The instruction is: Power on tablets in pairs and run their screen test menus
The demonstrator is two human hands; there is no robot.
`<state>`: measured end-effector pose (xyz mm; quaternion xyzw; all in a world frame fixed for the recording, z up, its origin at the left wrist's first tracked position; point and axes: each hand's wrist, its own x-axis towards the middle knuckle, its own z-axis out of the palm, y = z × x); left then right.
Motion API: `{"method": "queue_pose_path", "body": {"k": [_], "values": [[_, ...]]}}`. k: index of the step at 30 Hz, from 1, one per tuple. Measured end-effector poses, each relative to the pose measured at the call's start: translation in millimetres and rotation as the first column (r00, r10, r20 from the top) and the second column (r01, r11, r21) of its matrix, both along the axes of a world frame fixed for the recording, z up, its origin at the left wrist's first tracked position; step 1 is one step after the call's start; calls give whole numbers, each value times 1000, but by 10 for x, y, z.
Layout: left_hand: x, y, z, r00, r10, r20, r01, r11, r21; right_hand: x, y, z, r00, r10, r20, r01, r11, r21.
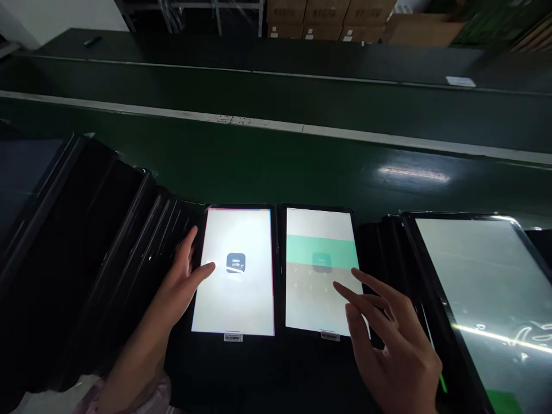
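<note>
Green worktop lies beyond the left hand, spread at one tablet, right hand splayed over another tablet.

The green bench is viewed from head height, forward and downward; the left hand and right hand are seen close up in the lower frame, cardboard boxes farther off along the top edge

Beyond the keypad tablet I see room for a hand to pass over the green surface; the right hand blocks that tablet's near right corner, a larger screen its right side, a second tablet and dark panels its left
</note>
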<state>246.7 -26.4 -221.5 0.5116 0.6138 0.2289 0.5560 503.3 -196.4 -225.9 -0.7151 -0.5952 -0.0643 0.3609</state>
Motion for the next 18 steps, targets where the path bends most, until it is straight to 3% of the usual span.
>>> {"method": "queue_pose_path", "body": {"k": [3,7,10,14,18], "values": [[-102,52,-81,997,-47,54,49,998,-26,16,107,41,1000,-29,8,29,999,32],[-212,85,-191,987,89,138,-82,995,-54,72,239,-2,994,-112,-6,111,993,-40],[-54,140,-118,990,130,51,-131,991,18,145,314,-63,974,-227,20,227,969,-98],[268,233,3,995,78,-60,-67,983,170,226,378,-107,945,-321,66,327,936,-128],[355,326,-130,990,128,-59,-112,968,224,231,431,-136,954,-297,36,299,944,-140]]}}
